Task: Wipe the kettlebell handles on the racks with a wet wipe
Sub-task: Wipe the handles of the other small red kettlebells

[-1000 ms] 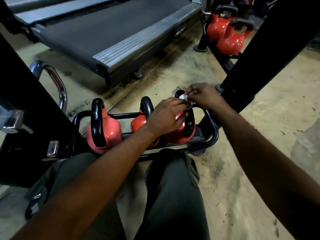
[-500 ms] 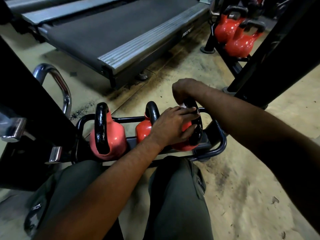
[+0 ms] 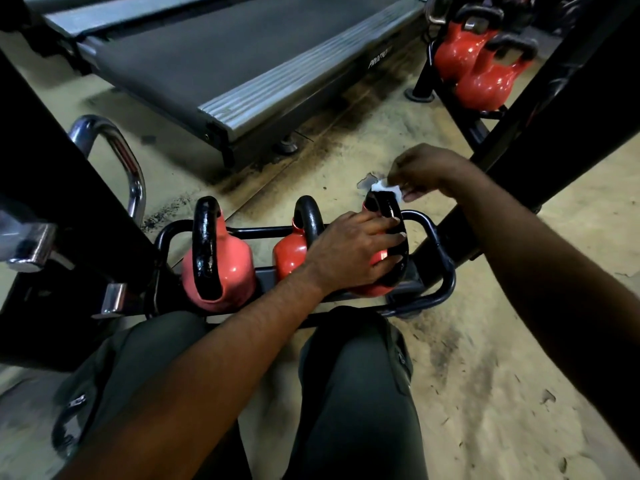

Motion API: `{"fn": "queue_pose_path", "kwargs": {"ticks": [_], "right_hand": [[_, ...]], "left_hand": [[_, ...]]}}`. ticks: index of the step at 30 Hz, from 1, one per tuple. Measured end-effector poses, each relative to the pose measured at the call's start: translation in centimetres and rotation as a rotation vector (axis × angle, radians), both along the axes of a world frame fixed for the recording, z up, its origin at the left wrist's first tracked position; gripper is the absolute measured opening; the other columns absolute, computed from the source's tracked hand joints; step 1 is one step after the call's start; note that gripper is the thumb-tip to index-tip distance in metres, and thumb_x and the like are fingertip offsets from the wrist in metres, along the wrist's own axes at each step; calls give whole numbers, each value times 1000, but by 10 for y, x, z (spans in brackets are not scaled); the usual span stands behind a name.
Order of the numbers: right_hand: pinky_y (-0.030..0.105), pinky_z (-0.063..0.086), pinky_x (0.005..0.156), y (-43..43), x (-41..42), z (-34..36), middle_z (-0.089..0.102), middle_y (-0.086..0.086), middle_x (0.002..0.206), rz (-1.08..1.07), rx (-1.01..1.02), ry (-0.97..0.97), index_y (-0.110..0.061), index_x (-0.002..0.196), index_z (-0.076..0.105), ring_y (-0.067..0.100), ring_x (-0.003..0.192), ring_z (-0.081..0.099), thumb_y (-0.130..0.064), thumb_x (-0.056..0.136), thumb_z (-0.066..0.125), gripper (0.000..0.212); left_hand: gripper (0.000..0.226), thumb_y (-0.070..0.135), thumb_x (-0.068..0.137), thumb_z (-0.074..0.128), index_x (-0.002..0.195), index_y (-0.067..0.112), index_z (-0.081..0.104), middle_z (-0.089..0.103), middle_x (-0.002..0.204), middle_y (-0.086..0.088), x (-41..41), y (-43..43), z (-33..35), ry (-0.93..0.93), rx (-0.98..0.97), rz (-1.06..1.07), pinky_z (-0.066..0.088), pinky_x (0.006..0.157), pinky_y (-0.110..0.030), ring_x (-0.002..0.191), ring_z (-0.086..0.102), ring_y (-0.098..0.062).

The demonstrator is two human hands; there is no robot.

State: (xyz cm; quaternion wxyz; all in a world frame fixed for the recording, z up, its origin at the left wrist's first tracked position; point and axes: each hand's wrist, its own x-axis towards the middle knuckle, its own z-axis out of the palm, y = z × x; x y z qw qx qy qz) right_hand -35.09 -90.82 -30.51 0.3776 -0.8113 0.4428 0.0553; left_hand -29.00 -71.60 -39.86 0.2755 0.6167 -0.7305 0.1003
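Here my right hand (image 3: 426, 171) pinches a small white wipe (image 3: 385, 189) between thumb and fingertips, the fingers curled round it. The wipe sits at the top of the black handle (image 3: 389, 211) of the right kettlebell (image 3: 372, 289), touching its far bend. My left hand (image 3: 356, 251) lies on that same kettlebell, fingers spread and fairly straight across the handle, thumb lower down on it, palm over the red body; it presses rather than grips.

The kettlebell stands at the right end of a low black rack (image 3: 441, 271) on the floor (image 3: 485, 358), just in front of my knees (image 3: 353, 375). The middle kettlebell (image 3: 289, 254) stands just beside my left wrist, its handle upright. The left kettlebell (image 3: 225, 275) is at the other end of the rack, apart from both hands, its handle glossy.

A black slanted beam (image 3: 554, 109) crosses behind my right forearm. Beyond it, at the upper right, a second rack (image 3: 481, 124) holds two more red kettlebells (image 3: 485, 84) close together. A treadmill (image 3: 221, 57) lies across the top of the view, well apart from the rack. At the left, a chrome bar (image 3: 130, 161) curves out of a dark machine frame (image 3: 41, 188). The floor is pale and scuffed, with dark smears near the treadmill and the rack.
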Motion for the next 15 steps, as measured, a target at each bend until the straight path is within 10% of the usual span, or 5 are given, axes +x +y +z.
{"fn": "queue_pose_path", "kwargs": {"ticks": [9,15], "right_hand": [[30,50,67,49,69,-17,56,1,84,621,-789,883,-15,86,58,21,77,62,-18,77,80,23],[34,55,72,35,82,-24,65,5,84,464,-541,792,-10,88,64,24,80,66,-28,83,76,22]], "left_hand": [[35,43,94,55,117,21,70,65,129,-2,-14,3,-4,-34,-19,-52,51,87,-38,111,63,-23],[36,43,94,54,120,23,69,63,132,-3,-8,6,-1,-41,-8,-30,49,90,-37,115,61,-24]]}}
